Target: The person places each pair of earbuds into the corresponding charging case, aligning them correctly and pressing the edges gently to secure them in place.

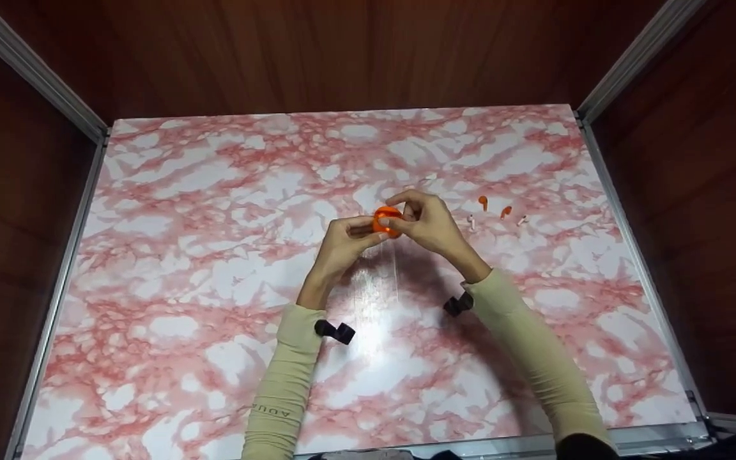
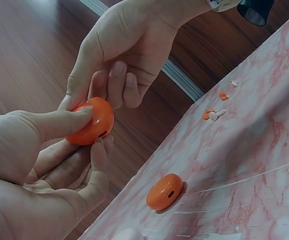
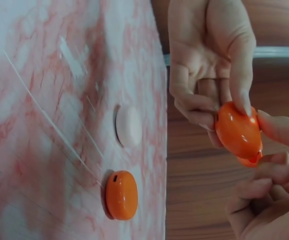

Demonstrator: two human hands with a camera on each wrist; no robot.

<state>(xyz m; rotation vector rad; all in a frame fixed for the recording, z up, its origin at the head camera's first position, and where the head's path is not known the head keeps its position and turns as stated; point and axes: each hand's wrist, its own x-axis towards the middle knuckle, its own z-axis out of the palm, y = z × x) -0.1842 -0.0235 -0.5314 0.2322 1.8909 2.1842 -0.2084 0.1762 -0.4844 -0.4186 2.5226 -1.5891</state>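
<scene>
Orange and glossy, a small rounded case point(image 3: 237, 132) is held in the air above the middle of a red-and-white marbled table point(image 1: 214, 268). We see the left hand point(image 1: 345, 243) gripping it, thumb pressed on the shell and fingertips on the opposite side. The right hand point(image 1: 435, 223) pinches its edge with thumb and forefinger, the other fingers curled in. From the right wrist, we notice a narrow gap along the case's rim near the right fingertips. Below, on the table, we find a second orange case point(image 3: 122, 195) with a dark slot, and near it, apart, a white case point(image 3: 129, 126). To the right of the hands lie two orange earbuds point(image 1: 483, 202) and two white earbuds point(image 1: 471, 222), loosely scattered. Pale sleeves point(image 1: 294, 364) cover both forearms; wood-grain panels point(image 1: 342, 51) rise around the table.
</scene>
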